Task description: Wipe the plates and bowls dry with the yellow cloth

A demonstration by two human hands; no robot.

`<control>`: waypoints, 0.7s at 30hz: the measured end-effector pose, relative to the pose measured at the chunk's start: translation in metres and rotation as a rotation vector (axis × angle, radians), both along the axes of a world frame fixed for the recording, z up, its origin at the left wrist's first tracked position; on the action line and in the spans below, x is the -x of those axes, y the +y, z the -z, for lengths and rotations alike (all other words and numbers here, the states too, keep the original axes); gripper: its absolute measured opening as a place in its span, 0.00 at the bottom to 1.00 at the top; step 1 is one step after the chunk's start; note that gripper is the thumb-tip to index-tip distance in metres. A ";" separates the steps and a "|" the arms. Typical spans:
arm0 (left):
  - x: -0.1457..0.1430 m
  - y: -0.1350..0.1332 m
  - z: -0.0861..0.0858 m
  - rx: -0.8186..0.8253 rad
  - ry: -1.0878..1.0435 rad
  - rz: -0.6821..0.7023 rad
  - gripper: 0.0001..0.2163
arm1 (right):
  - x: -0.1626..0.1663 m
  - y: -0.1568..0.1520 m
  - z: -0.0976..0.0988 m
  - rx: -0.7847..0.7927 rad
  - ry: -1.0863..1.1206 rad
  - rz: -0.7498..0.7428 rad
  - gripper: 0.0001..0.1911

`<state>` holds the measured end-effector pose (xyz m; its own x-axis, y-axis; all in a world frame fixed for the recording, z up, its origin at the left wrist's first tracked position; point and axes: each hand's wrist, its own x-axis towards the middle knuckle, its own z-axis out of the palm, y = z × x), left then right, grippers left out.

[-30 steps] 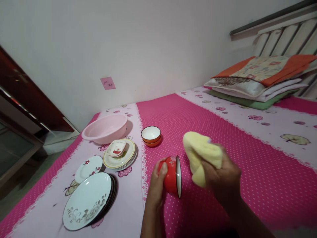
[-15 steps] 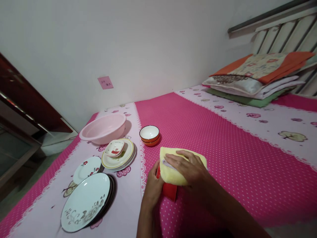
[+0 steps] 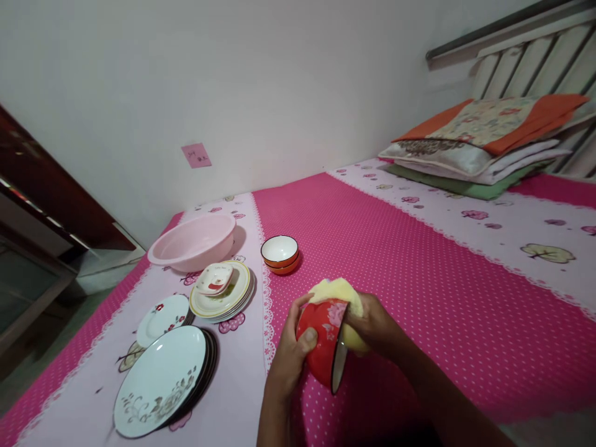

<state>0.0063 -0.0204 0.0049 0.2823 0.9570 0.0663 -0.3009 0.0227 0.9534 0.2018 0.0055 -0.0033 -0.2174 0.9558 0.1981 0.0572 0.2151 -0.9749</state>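
My left hand (image 3: 294, 338) is wrapped round the outside of a red bowl (image 3: 321, 344) with pink flowers, thumb pressed on its wall. The bowl is tilted on its side, its dark-rimmed mouth facing right. My right hand (image 3: 372, 323) grips a yellow cloth (image 3: 339, 293), which bunches over the bowl's upper edge and also shows by the opening. The right fingertips are partly hidden behind the cloth and the rim. Beyond my hands stand two stacked orange bowls (image 3: 280, 253) with white insides.
On the left lie a pink basin (image 3: 198, 243), a stack of plates (image 3: 242, 298) topped by a small square dish (image 3: 215, 279), a flowered plate (image 3: 162, 320), and larger dark-edged plates (image 3: 161, 379). Folded pillows (image 3: 470, 155) rest at the far right. A wall bounds the bedspread (image 3: 395, 273) behind.
The bowl has turned from mostly covered to showing its red flowered side. My right hand and the cloth moved from the front round to the bowl's right rim.
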 end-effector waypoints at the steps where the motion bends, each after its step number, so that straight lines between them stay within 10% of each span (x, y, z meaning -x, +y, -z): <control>1: 0.000 0.001 0.000 0.003 0.023 -0.012 0.35 | -0.001 0.002 0.002 -0.051 -0.016 0.053 0.23; 8: -0.020 -0.001 -0.006 -0.023 0.387 -0.140 0.42 | -0.015 0.003 0.007 -0.622 -0.558 0.449 0.24; 14: -0.031 0.001 -0.007 -0.122 0.307 -0.436 0.21 | 0.002 -0.003 -0.001 -0.762 -0.539 0.412 0.21; 21: -0.016 0.003 0.002 -0.031 0.037 -0.601 0.24 | 0.028 -0.004 0.003 -0.024 -0.079 0.379 0.17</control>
